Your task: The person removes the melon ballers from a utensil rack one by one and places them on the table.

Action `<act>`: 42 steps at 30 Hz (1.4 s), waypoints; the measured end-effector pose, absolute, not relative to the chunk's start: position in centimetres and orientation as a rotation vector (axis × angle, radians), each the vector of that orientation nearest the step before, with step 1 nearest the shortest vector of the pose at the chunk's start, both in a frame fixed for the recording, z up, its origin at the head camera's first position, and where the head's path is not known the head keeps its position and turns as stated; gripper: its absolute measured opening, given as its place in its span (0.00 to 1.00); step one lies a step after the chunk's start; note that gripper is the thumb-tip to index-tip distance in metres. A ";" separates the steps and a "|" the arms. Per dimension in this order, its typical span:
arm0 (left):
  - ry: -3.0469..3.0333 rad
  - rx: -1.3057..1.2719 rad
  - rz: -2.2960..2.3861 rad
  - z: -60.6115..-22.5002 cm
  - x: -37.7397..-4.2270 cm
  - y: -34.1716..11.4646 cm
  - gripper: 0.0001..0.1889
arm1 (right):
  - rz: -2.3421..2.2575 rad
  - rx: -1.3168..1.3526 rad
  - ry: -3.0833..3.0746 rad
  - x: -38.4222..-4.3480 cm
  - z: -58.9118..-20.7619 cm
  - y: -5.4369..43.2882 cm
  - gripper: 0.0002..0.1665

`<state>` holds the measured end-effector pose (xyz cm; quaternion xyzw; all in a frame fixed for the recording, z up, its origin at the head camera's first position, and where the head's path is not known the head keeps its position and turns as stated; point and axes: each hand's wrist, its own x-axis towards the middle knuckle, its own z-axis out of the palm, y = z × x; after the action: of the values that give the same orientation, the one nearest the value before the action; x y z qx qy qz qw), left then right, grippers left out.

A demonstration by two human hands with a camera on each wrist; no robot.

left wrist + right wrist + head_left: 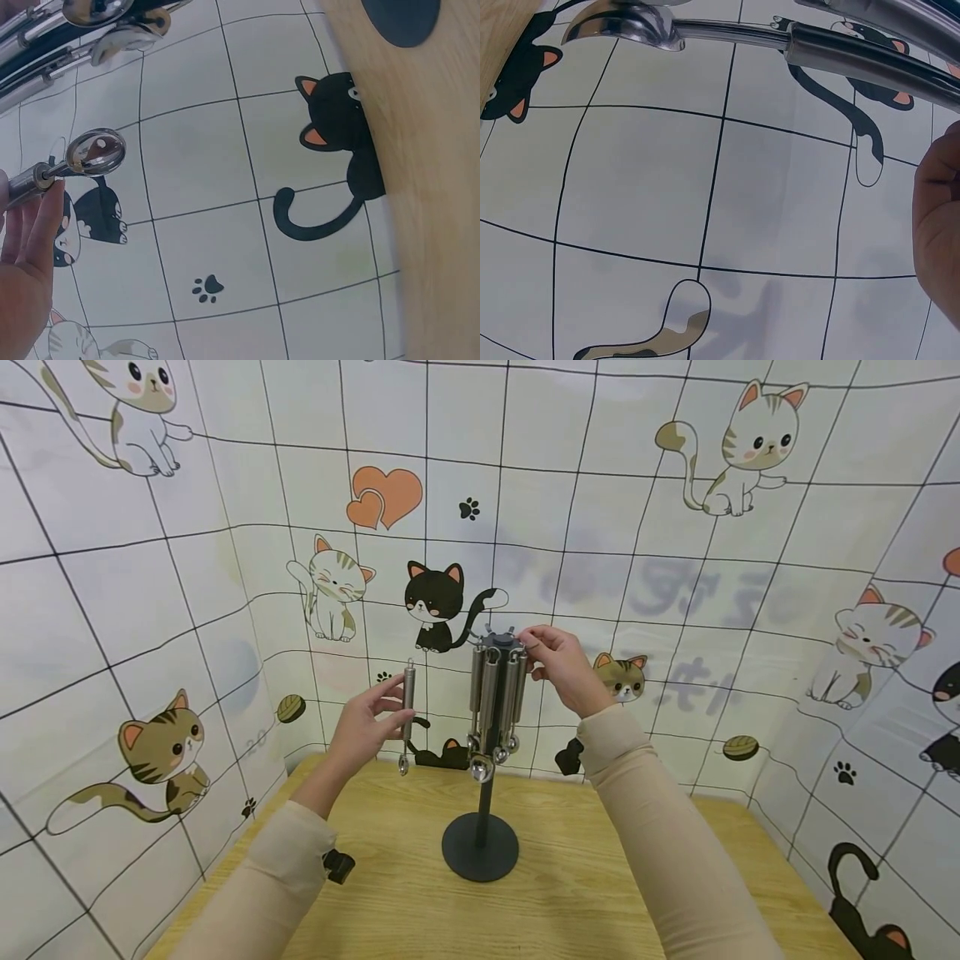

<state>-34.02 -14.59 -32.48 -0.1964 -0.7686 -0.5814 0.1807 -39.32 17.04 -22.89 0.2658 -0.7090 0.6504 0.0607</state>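
My left hand (358,731) pinches a small steel spoon (408,702) by its thick tubular handle. The spoon hangs upright, bowl down, left of a dark utensil stand (486,802) and apart from it. Its shiny rounded bowl (96,152) shows beyond the fingers in the left wrist view. At the top right of the stand, my right hand (558,664) has its fingers curled at a hook, beside the upper end of a hanging utensil. Several steel utensils (491,689) with similar handles hang around the stand; one has a scooped head (622,22). The right fingertips' exact contact is partly hidden.
The stand's round dark base (480,852) rests on a wood-grain table (570,877). A white sheet (540,510) with grid lines and cartoon cats surrounds the table at the back and sides. A small black object (339,866) shows beside the left sleeve.
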 end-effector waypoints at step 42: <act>-2.397 -0.134 -1.434 -41.1 -36.4 -23.5 0.32 | 1.928 0.780 -2.169 -39.4 -23.1 17.3 0.21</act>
<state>-36.44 -23.46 -41.14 -0.0470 -0.8444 -0.5051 0.1720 -39.39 17.29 -23.13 0.2588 -0.7202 0.6400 0.0683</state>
